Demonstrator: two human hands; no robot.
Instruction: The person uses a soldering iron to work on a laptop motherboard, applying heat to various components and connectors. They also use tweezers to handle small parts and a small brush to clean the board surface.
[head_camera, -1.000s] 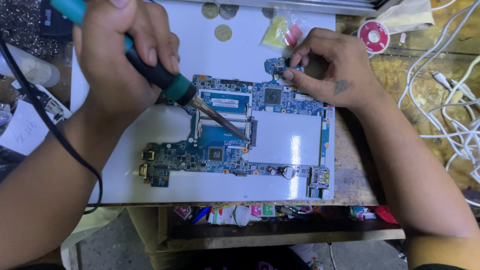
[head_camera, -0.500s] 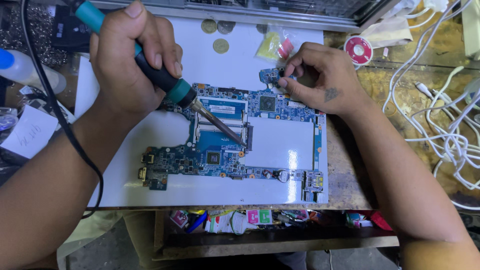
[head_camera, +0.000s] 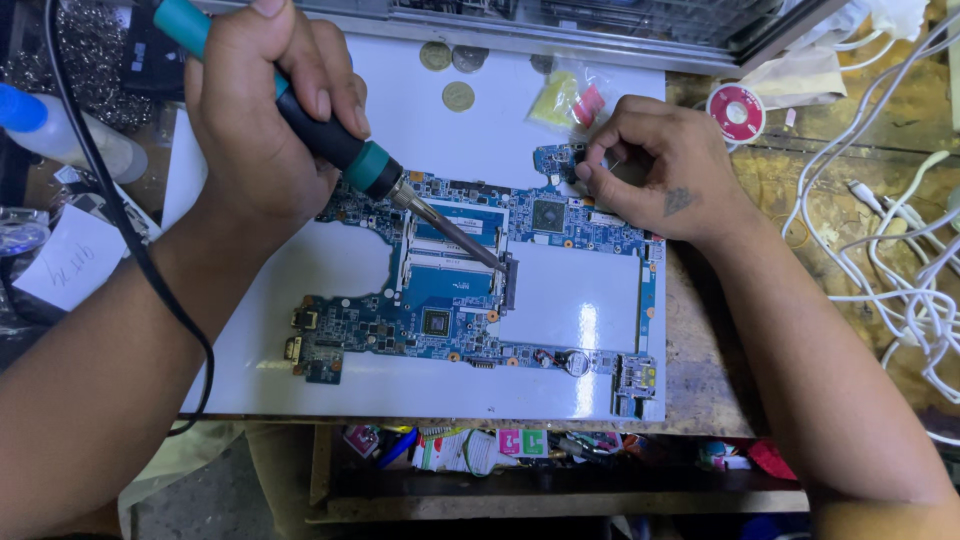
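— Since half a second ago, your left hand (head_camera: 265, 120) has hardly shifted: it keeps the same fist round the soldering iron (head_camera: 330, 140), and the tip (head_camera: 495, 262) still sits by the dark connector at the middle of the blue circuit board (head_camera: 440, 300).

— And my right hand?

— Your right hand (head_camera: 660, 175) stays curled at the board's top edge, fingertips (head_camera: 590, 165) pressing down beside a small blue piece; whether they pinch anything I cannot tell.

— How far along would you say I am?

— Mid-job, I'd judge. The board lies flat on the white sheet (head_camera: 590, 300), iron at the joint. I can't see solder wire at the tip, and the joint itself is too small to judge as finished.
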